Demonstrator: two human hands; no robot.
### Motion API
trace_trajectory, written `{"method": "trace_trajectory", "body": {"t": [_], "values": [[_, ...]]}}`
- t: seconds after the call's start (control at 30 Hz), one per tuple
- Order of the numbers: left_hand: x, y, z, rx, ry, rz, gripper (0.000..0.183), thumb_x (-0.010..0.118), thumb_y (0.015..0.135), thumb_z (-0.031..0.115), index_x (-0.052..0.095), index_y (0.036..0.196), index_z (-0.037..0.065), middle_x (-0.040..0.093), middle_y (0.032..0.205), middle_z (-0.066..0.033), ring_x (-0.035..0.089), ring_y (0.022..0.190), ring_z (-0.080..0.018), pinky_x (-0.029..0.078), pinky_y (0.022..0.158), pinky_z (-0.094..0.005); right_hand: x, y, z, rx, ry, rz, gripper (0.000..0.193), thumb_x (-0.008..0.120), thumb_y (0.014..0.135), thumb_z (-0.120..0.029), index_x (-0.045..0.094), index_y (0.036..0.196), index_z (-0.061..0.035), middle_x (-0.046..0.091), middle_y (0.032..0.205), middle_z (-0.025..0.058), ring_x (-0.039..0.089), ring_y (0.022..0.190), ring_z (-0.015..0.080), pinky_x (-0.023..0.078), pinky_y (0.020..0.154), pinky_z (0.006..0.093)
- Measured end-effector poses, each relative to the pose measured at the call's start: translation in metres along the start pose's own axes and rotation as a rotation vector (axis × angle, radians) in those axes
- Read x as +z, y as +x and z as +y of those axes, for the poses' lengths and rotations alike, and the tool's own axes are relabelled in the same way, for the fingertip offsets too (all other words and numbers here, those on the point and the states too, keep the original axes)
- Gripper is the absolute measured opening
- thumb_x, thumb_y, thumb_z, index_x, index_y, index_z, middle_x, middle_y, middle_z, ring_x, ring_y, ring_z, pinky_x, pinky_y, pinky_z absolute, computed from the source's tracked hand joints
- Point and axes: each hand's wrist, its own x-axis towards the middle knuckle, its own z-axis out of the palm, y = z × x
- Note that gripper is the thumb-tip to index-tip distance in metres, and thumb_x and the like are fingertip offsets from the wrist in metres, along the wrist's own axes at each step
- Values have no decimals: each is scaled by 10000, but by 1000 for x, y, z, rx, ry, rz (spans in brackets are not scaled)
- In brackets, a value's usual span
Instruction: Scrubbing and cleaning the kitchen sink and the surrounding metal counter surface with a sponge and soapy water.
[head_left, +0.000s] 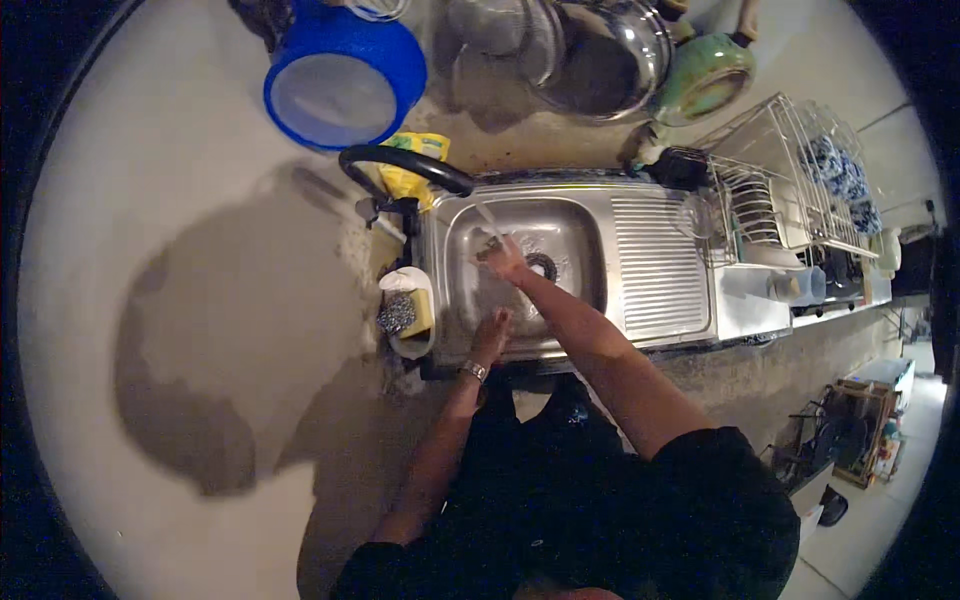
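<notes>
Water runs from the black curved tap [410,165] into a steel sink basin [575,228]. My right hand [503,260] is under the stream, over the basin, with its fingers spread and no object visible in it. Closer to me, my left hand [492,338] hangs over the near left part of the basin, its fingers loosely stretched out and apart from the right hand. A metal watch [473,371] circles the left wrist. Between the hands and the basin's middle lies the dark round drain [541,267], partly covered by my right forearm.
Left of the basin, a white holder [412,347] carries a yellow sponge [421,312] and a steel scourer [397,313]. A yellow packet [408,180] stands behind the tap. To the right are a ribbed drainboard [660,262] and a wire dish rack [755,205]. A blue basin [400,50] and pans hang behind.
</notes>
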Motion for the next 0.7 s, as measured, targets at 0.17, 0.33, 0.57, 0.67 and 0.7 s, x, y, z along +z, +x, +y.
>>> {"method": "trace_trajectory", "body": {"t": [0.17, 0.33, 0.57, 0.67, 0.7], "values": [[-50, -87, 17, -183, 213, 181, 254, 498, 999, 317, 574, 979, 76, 603, 835, -98, 594, 734, -265, 500, 593, -383, 103, -45, -66, 394, -447, -109, 316, 669, 792, -338, 691, 972, -79, 696, 878, 126, 669, 780, 292, 550, 698, 419], [-32, -54, 90, -396, -161, 204, 371, 515, 974, 441, 588, 897, 85, 590, 739, -36, 551, 606, -130, 467, 504, -294, 58, -52, -98, 258, -502, -247, 339, 478, 949, -405, 636, 1029, -116, 609, 732, 65, 612, 727, 179, 496, 568, 376], [12, -34, 113, -50, 496, 190, 404, 453, 1015, 396, 592, 972, 19, 608, 820, -168, 601, 783, -291, 472, 680, -405, -67, -136, -196, -113, -721, -372, 518, 638, 824, -330, 494, 1230, -43, 607, 988, 177, 602, 833, 304, 529, 675, 411], [65, 6, 144, -296, 259, 104, 435, 451, 1022, 415, 571, 1182, 30, 622, 1090, -193, 610, 1026, -297, 499, 791, -417, -123, -172, -249, -182, -760, -269, 429, 710, 790, -184, 473, 1118, -40, 575, 914, 127, 584, 811, 260, 508, 738, 352], [93, 21, 175, -387, -98, 101, 474, 445, 1018, 448, 531, 1254, 46, 578, 1195, -151, 576, 1086, -272, 506, 823, -412, -137, -183, -256, 115, -314, -170, 402, 705, 791, -120, 474, 1111, -47, 577, 918, 104, 578, 815, 225, 497, 747, 325]]}}
